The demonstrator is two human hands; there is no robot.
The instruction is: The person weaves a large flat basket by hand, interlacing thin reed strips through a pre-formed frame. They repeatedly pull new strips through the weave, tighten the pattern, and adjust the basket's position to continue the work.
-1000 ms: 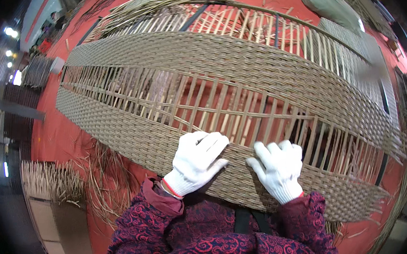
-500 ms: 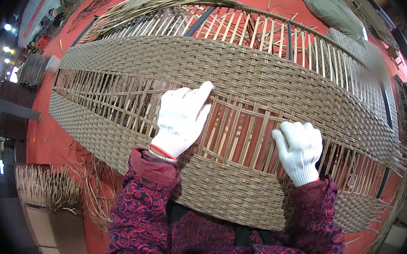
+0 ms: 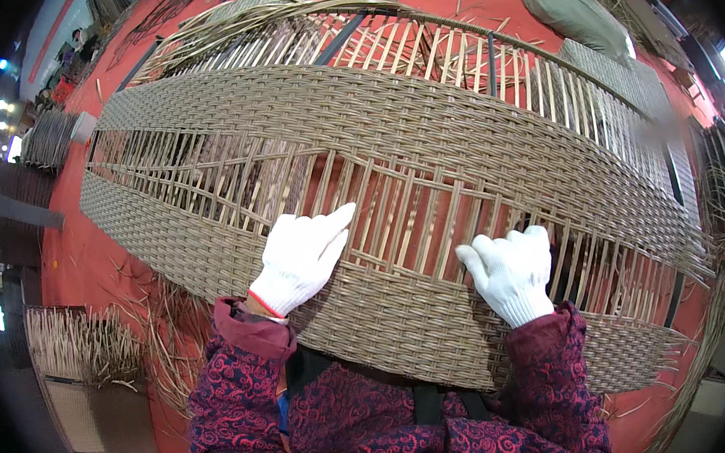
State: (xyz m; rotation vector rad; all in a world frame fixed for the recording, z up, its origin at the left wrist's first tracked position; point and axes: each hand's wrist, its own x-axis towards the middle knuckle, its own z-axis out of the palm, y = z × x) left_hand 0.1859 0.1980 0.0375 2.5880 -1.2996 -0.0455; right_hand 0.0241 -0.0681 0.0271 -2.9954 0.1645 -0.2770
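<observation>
Here's the woven panel (image 3: 406, 321), stretching from nine o'clock across to three! The left hand (image 3: 301, 256), at eight, aims one finger toward one o'clock, the rest bunched; the right hand (image 3: 510, 270), just past three, curls inward, thumb toward ten (whether either pinches anything, I can't tell).

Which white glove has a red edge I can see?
The left-hand glove: a thin red edge shows at its wrist. The right-hand glove shows no red, just white down to the maroon sleeve cuff.
</observation>
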